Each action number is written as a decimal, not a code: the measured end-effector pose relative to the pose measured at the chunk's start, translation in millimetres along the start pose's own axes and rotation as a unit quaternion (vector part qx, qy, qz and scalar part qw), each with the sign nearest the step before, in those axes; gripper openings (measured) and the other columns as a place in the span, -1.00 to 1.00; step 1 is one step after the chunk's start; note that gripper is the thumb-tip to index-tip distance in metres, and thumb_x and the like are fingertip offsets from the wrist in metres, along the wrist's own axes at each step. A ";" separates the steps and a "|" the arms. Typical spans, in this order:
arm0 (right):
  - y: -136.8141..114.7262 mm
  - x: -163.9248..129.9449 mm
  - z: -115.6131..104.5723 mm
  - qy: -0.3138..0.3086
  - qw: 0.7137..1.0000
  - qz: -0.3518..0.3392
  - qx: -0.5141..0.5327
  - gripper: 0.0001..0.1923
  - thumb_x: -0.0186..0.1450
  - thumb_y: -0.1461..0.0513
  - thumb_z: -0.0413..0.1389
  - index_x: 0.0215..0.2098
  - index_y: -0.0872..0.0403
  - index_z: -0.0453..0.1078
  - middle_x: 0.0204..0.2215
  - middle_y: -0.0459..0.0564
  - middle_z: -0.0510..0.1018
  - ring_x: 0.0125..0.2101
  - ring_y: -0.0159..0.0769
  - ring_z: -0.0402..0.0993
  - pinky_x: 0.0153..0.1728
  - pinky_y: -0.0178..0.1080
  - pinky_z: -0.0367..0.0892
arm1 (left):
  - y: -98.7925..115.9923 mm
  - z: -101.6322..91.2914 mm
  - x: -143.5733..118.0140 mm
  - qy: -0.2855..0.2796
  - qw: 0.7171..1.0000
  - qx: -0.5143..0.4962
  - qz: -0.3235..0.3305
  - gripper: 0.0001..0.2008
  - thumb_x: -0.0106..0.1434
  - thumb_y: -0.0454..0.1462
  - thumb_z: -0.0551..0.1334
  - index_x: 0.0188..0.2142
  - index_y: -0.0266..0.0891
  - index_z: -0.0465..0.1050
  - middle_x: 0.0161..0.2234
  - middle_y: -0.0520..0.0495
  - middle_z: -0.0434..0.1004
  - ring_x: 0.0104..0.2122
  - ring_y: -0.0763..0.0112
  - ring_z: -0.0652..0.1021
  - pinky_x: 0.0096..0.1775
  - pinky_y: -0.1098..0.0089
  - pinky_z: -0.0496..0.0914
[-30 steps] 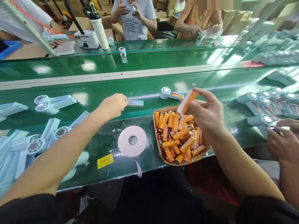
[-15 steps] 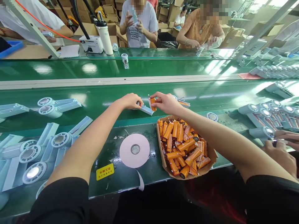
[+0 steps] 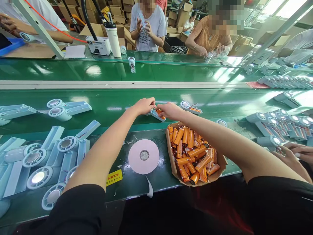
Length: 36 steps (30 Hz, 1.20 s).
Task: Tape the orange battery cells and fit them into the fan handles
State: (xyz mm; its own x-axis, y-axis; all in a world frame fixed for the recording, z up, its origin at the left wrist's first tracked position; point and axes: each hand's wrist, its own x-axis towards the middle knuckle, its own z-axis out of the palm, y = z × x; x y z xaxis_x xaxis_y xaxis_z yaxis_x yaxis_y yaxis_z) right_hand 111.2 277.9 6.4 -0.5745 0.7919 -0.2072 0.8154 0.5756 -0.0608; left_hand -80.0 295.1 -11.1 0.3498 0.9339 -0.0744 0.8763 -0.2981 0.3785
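My left hand [image 3: 144,105] grips a pale blue fan housing [image 3: 156,115] lying on the green conveyor belt [image 3: 114,98]. Facing it, my right hand [image 3: 170,110] pinches an orange battery cell [image 3: 160,113] and presses it against that housing. Both hands meet just beyond a cardboard tray [image 3: 218,174] heaped with several orange battery cells [image 3: 192,153]. A roll of pink tape [image 3: 143,156] lies flat on the bench to the left of the tray.
Several pale blue fan housings [image 3: 49,156] are piled at my left, and more [image 3: 281,125] at the right, where another person's hands [image 3: 293,155] work. One housing with wires [image 3: 187,106] lies on the belt. Other workers stand across the line near a white bottle [image 3: 114,36].
My right hand carried the orange cell from above the tray over to the housing held by my left hand and has lowered it onto the housing.
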 end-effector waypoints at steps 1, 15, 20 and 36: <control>-1.1 2.5 -0.5 -0.014 1.000 -0.005 -0.002 -0.58 0.42 0.21 0.20 0.24 -0.06 0.46 -0.15 0.05 0.73 -0.15 -0.02 0.66 -0.26 -0.23 0.32 | 1.0 1.5 1.2 0.003 1.000 -0.003 -0.002 -0.78 0.38 -0.27 0.14 -0.04 -0.11 0.49 -0.06 -0.09 0.72 -0.04 0.17 0.64 -0.09 0.33 0.41; 2.9 2.7 -12.8 0.014 0.999 -0.034 0.022 -0.74 0.43 0.18 0.18 0.01 -0.05 0.66 -0.12 0.06 0.77 -0.10 -0.06 0.68 -0.08 -0.13 0.46 | 18.6 5.8 9.7 0.050 0.998 -0.031 -0.019 -0.76 0.39 -0.32 0.15 -0.01 -0.12 0.48 -0.06 -0.12 0.74 -0.06 0.16 0.66 -0.08 0.28 0.46; 20.3 -76.5 -40.1 0.199 0.957 -0.016 0.210 -0.68 0.46 0.13 0.12 0.05 -0.01 0.65 -0.05 0.01 0.76 -0.08 -0.18 0.68 0.02 -0.12 0.51 | 35.8 7.0 -45.4 0.113 0.993 -0.032 0.020 -0.60 0.42 -0.23 0.18 0.22 -0.23 0.37 0.22 -0.30 0.55 0.21 0.10 0.52 0.19 0.16 0.39; 2.1 -178.0 20.1 0.181 0.971 -0.103 0.120 -0.61 0.40 0.18 0.20 0.18 -0.03 0.58 0.22 0.11 0.61 0.24 0.14 0.42 0.29 0.30 0.28 | 10.5 20.6 -227.3 -0.003 0.986 0.076 0.151 -0.47 0.27 -0.25 0.37 0.24 -0.10 0.48 0.25 -0.24 0.53 0.37 -0.15 0.33 0.33 -0.15 0.39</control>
State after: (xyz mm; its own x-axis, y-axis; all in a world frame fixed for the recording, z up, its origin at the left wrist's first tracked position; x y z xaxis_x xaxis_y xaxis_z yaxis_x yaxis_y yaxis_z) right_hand 216.6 134.1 23.6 -0.6787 0.7098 0.1886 0.6485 0.6997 -0.2997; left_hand -143.5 75.7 -9.2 0.6033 0.7974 0.0145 0.7718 -0.5883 0.2414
